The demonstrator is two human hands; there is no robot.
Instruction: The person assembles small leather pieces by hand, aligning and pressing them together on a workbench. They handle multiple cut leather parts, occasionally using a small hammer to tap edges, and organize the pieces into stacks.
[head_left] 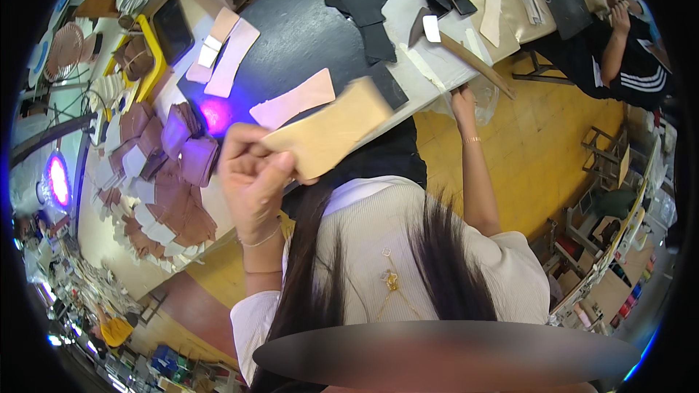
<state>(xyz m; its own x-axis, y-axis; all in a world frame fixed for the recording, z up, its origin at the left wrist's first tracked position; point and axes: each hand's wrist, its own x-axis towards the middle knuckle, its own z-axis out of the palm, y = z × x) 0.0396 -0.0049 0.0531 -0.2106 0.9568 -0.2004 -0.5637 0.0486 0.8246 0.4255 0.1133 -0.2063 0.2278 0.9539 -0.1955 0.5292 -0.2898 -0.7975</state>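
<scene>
My left hand (255,175) is closed on a curved tan leather piece (331,131), pinched at one end between thumb and fingers. The far end of this piece is blurred. It hangs above the near edge of a black mat (291,36). Just beyond it a similar pinkish leather piece (297,98) lies on the mat. At the table's right edge, my right hand (464,108) is beside a clear plastic bag (484,98); its fingers are partly hidden, and whether they hold anything cannot be made out. A hammer (470,58) with a wooden handle lies beyond it.
Stacks of brown leather pieces (171,204) cover the table on the left, near a yellow tray (151,58) and a dark phone-like slab (172,30). More pale pieces (233,58) rest on the mat. Black scraps (357,0) lie farther back. Another person's arm (615,44) shows at far right.
</scene>
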